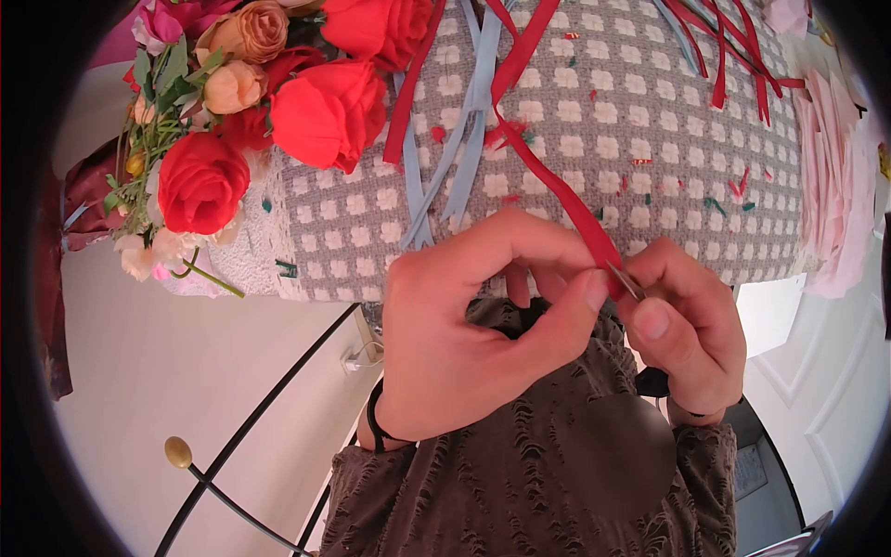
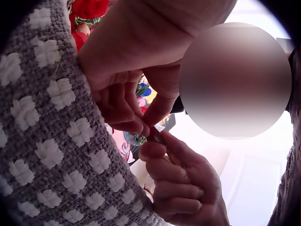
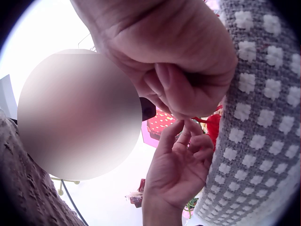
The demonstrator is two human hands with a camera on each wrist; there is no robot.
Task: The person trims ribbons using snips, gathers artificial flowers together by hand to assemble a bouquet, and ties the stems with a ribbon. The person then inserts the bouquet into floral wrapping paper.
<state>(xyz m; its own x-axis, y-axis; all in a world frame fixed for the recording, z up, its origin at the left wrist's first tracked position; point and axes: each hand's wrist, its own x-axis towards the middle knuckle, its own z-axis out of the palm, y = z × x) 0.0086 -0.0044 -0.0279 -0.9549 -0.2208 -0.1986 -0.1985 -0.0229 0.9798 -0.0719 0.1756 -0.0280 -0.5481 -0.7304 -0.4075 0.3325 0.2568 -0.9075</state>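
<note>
A narrow red ribbon (image 1: 568, 202) runs down from the checked cloth to the fingertips of both hands. My left hand (image 1: 445, 316) pinches the ribbon near its lower end between thumb and forefinger. Close beside it, my right hand (image 1: 694, 325) pinches a small thin silver piece (image 1: 626, 280) against that end; I cannot tell what the piece is. Seen from the left wrist, the right hand (image 2: 181, 181) meets the left fingertips from below. In the right wrist view the left hand (image 3: 176, 165) reaches up with thumb and forefinger together, and the right fingers hide the ribbon's end.
The grey and white checked cloth (image 1: 371, 200) carries pale blue ribbons (image 1: 473, 102), more red ribbons (image 1: 719, 56) and small red and green scraps. Artificial red roses (image 1: 329, 116) and peach flowers (image 1: 237, 86) lie at left. Folded pink sheets (image 1: 831, 186) stand at right.
</note>
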